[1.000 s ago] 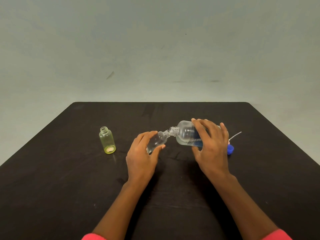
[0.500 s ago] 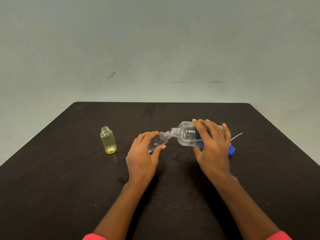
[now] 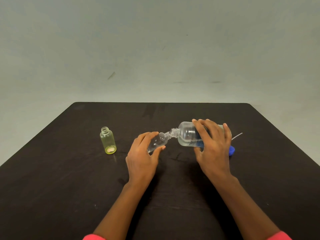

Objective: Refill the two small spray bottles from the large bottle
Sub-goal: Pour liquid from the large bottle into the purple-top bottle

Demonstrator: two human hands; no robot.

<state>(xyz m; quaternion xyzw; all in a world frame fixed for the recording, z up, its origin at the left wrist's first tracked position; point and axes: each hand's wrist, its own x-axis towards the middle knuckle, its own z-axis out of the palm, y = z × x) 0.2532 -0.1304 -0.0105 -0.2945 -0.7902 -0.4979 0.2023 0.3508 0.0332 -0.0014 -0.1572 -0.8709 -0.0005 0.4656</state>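
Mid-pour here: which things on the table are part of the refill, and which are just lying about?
In the job: large bottle in the right hand; clear small bottle in the left hand; open yellow small bottle.
Lying about: blue cap; thin white tube.

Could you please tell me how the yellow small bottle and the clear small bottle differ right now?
Colour: the yellow small bottle is tinted yellow-green, the clear small bottle colourless.
Pose: the yellow one stands upright on the table; the clear one is tilted, its neck meeting the large bottle at the mouth.
Hold: the yellow one is untouched; the left hand grips the clear one.
Both are uncapped.
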